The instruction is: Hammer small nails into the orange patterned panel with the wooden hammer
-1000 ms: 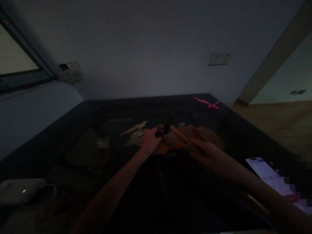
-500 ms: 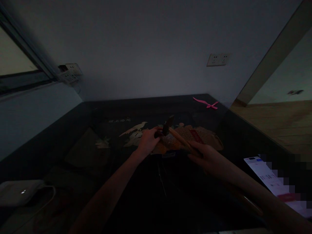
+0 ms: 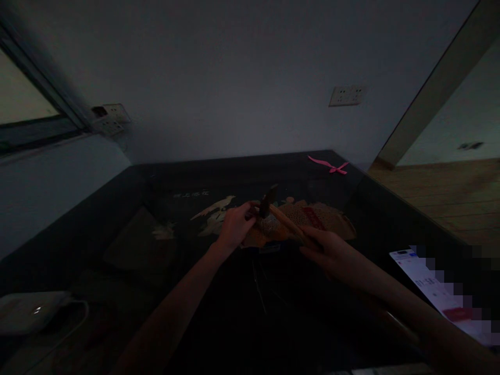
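Note:
My right hand (image 3: 328,250) is wrapped around the wooden handle of a hammer (image 3: 287,221), whose dark head points up and away to the left. Close beside that head, my left hand (image 3: 236,224) has its thumb and fingers pinched together; what lies between them is too dark to make out. Beneath both hands is a brown and orange, spotted shape (image 3: 324,214) with a red band. Whether it is a loose piece or part of the tabletop picture, I cannot tell.
The dark glossy table (image 3: 164,172) carries a picture of a pale bird (image 3: 216,205). A pink ribbon (image 3: 332,167) lies at the back right. A lit phone (image 3: 425,281) is at the right, and a white device (image 3: 33,310) with a cable at the left.
The left hand and the hammer head have shifted very slightly to the left. My right hand keeps its grip, almost unmoved.

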Demonstrator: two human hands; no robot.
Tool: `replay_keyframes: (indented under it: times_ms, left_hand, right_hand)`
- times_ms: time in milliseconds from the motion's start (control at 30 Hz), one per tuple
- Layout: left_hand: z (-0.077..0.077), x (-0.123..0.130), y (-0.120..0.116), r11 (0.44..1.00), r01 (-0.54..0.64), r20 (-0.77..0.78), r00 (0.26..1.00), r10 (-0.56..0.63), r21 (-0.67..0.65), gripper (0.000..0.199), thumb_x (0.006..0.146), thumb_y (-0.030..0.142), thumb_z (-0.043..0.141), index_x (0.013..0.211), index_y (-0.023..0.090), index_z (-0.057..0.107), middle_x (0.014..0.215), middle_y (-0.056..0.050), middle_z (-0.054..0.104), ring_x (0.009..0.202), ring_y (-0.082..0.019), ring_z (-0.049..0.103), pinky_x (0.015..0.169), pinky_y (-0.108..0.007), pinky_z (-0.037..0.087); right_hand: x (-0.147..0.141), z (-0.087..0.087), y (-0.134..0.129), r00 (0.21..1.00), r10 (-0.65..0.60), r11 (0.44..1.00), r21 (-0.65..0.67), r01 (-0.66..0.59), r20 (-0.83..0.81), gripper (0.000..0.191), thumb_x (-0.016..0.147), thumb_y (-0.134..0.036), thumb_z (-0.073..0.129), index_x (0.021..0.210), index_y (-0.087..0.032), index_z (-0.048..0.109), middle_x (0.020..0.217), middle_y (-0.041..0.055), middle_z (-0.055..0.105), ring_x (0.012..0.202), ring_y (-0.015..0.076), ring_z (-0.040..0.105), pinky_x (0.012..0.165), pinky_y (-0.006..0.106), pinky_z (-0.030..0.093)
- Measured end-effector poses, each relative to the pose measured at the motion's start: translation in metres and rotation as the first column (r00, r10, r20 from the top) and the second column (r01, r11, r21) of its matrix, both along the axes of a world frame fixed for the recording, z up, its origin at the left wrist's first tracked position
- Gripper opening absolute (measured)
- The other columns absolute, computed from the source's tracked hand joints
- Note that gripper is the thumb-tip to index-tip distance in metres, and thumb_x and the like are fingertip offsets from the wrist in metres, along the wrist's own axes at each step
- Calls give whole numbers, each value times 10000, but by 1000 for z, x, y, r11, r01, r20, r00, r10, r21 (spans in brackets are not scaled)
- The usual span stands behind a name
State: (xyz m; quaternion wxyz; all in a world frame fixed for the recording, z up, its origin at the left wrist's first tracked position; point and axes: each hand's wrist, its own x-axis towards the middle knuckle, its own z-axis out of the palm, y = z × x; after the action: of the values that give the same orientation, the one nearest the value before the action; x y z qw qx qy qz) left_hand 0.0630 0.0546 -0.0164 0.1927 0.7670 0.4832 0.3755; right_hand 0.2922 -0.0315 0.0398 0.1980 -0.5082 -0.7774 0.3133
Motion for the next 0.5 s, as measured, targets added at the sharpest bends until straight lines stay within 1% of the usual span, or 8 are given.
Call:
replay_keyframes:
  times_ms: [67, 167, 300, 400, 500]
  left_hand:
    - [1, 0, 0, 1000, 2, -6, 1000, -2, -5, 288, 734, 85, 587, 989, 213, 622, 879, -3, 716, 824, -163, 674, 767, -292, 520]
    - [0, -1, 0, 1000, 19, 13, 1000, -19, -4, 282, 742, 115, 602, 1004, 217, 622, 884, -2, 717, 829, -161, 673, 761, -284, 518]
    - [-1, -1, 1, 1000, 30, 32, 999, -30, -2, 257, 747, 143, 615, 995, 208, 625, 862, -5, 715, 815, -163, 673, 751, -284, 520]
    - [1, 0, 0, 1000, 29, 33, 999, -28, -8, 246, 748, 137, 614, 982, 211, 630, 862, -3, 713, 823, -163, 672, 771, -292, 520]
    - [3, 1, -1, 1000, 23, 35, 999, -22, -19, 234, 751, 139, 615, 973, 213, 631, 874, -5, 709, 828, -162, 670, 789, -295, 518]
  right_hand:
    - [-1, 2, -1, 1000, -7, 1000, -1, 7, -15, 202, 773, -148, 488, 934, -154, 610, 728, 10, 630, 601, 140, 571, 534, 219, 428]
    - [-3, 5, -3, 999, -27, 1000, 0, 27, -43, 209, 767, -150, 499, 943, -161, 610, 733, 9, 626, 596, 138, 564, 524, 216, 431]
    - [-2, 7, -7, 994, -65, 996, -62, 59, -86, 192, 787, -203, 494, 927, -164, 619, 620, -16, 570, 487, 128, 514, 465, 223, 408]
    - [4, 5, -11, 983, -104, 990, -110, 88, -152, 271, 807, -250, 494, 1033, -159, 614, 626, -15, 574, 449, 122, 488, 440, 229, 401]
    - [11, -2, -15, 960, -170, 980, -142, 141, -221, 371, 825, -311, 508, 1158, -157, 569, 723, 7, 606, 492, 126, 512, 423, 223, 401]
